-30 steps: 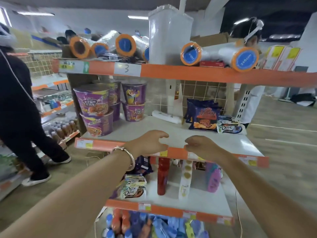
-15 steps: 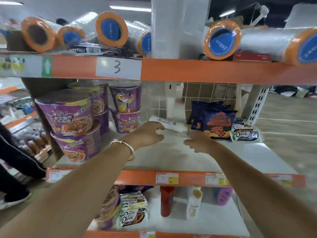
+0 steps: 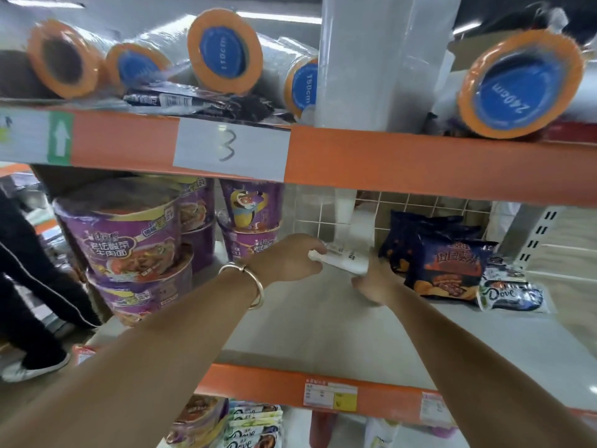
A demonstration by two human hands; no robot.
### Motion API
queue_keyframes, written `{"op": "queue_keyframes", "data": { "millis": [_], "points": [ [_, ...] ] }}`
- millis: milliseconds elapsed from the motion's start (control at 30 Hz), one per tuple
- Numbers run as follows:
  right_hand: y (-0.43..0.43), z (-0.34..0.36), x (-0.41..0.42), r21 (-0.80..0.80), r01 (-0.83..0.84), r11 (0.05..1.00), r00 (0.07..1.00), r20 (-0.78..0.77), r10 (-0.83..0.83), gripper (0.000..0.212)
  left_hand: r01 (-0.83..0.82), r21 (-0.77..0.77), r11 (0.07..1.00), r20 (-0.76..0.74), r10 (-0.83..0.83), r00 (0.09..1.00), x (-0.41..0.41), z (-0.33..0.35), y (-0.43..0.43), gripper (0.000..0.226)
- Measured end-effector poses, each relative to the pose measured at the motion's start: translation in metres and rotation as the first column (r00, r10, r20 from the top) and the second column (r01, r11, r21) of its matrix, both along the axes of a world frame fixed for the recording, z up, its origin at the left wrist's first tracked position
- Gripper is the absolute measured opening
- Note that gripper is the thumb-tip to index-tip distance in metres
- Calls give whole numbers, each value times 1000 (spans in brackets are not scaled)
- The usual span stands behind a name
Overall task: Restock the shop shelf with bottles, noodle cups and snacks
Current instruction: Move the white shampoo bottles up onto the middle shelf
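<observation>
Hands meet at the back of the middle shelf (image 3: 323,337), where a white bottle (image 3: 347,260) lies on its side, between the noodle cups (image 3: 126,240) on the left and the dark blue snack bags (image 3: 447,266) on the right. The left hand (image 3: 287,258), with a metal bangle (image 3: 253,284) on its wrist, has its fingers curled over the left end of the bottle and grips it. The right hand (image 3: 376,282) is at the bottle's right end and touches it, but whether its fingers close round the bottle cannot be told, since the back of the hand hides them.

The noodle cups are purple and stacked two high, in rows running toward the back. A Dove packet (image 3: 513,295) lies flat just beside the snack bags, near the shelf's right edge. On the top shelf lie wrapped rolls with orange and blue ends (image 3: 226,53), above a paper label marked 3 (image 3: 231,149). More Dove packets (image 3: 253,430) show on the shelf below. A person in dark trousers (image 3: 29,279) stands at the far left.
</observation>
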State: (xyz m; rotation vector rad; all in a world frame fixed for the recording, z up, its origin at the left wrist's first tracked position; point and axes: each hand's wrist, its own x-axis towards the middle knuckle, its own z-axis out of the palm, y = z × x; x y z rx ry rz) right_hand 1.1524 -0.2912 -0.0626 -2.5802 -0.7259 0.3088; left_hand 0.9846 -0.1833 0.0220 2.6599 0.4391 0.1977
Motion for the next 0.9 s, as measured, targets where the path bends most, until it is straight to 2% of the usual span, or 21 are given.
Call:
{"op": "queue_keyframes", "data": {
  "millis": [67,133,233,333,400,533,733,900],
  "points": [
    [2,1,7,-54,9,998,999,38,-7,73,-4,-3,1000,-1,4,1000,3,2,6,34],
    [3,3,9,-97,-74,993,997,4,75,65,-8,-20,1000,-4,8,1000,5,2,11,33],
    [1,1,10,-102,-165,981,986,-30,163,74,-5,3,1000,-16,5,1000,7,-2,14,34],
    [-2,1,13,16,-136,991,990,-39,137,64,-4,10,1000,-12,4,1000,9,-8,19,37],
    [-6,8,11,161,-87,983,990,-94,103,58,11,13,1000,-12,-11,1000,11,-8,21,39],
    [-19,29,-1,379,-60,923,976,-170,133,62,20,19,1000,1,-20,1000,13,-5,21,43],
    [-35,59,-31,685,-57,727,957,-170,235,39,-9,-53,999,23,10,1000,16,-13,15,58],
    [-49,72,-51,791,-20,611,900,-252,356,48,40,-187,982,106,-20,994,16,-17,4,40]
  ]
}}
